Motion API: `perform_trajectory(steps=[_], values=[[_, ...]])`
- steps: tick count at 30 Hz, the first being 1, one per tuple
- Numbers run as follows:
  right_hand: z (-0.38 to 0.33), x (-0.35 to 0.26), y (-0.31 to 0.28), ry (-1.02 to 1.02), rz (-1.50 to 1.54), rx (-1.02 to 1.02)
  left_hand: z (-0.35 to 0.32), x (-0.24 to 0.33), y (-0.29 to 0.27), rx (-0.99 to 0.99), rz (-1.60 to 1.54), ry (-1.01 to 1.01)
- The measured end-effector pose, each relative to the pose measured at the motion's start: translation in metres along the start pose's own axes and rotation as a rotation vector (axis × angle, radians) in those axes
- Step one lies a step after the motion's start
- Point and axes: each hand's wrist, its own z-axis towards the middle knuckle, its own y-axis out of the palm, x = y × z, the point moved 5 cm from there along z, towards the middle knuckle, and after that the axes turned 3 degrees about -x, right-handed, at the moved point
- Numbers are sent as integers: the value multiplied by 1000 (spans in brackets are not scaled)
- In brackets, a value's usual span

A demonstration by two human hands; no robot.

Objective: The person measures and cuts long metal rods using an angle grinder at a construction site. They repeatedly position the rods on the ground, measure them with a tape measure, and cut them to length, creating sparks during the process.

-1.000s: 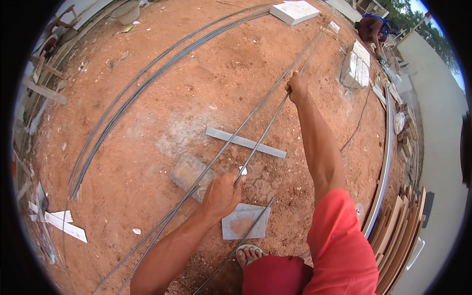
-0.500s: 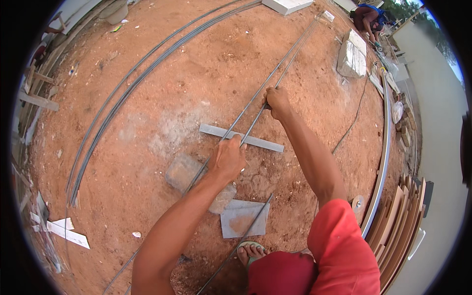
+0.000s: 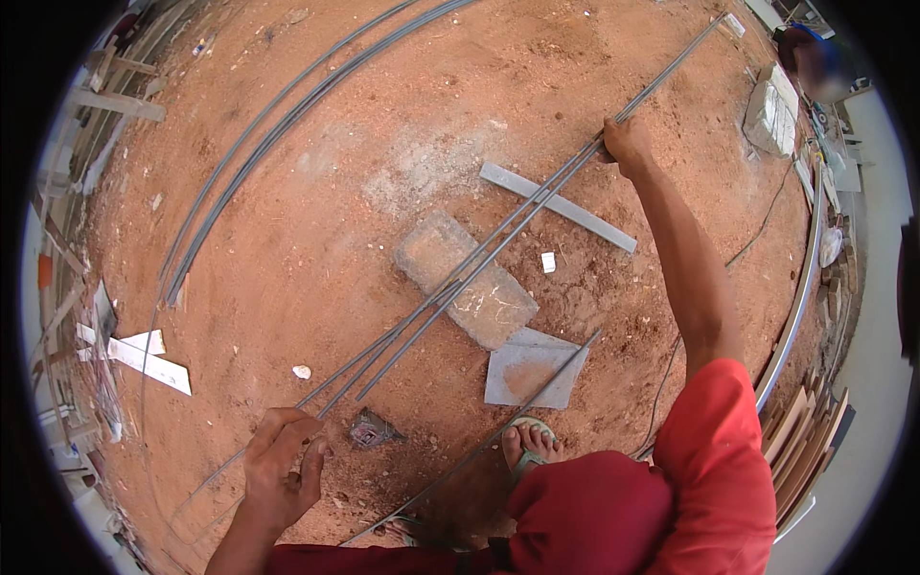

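Note:
Long thin grey metal rods run diagonally from the far right toward the near left. They cross above a flat grey bar and a worn concrete block. My right hand is closed around the rods beyond the bar, where they lie close together. My left hand is beside the near rod ends, its fingers bent and the thumb apart, with nothing seen between them. One thinner rod continues past that hand to the lower left.
A grey slab lies by my sandalled foot, with another rod across it. More rods curve at the left. A crumpled packet, white strips, a white block and stacked boards surround the dirt. Someone crouches far right.
My left hand has let go of the rods and moved down to the left, near their ends. My right hand has moved farther up the rods, which are closer together. The view has shifted.

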Motion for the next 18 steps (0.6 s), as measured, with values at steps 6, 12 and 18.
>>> perform_trajectory(steps=[6,12,18], values=[[34,19,-16,23,30,102,-49,-13,-29,127,27,-114],[-6,9,-23,-192,-176,189,-64,-44,-43,132,-77,-234],[-194,-2,42,-590,-257,39,-69,-80,0,-232,-140,-341]])
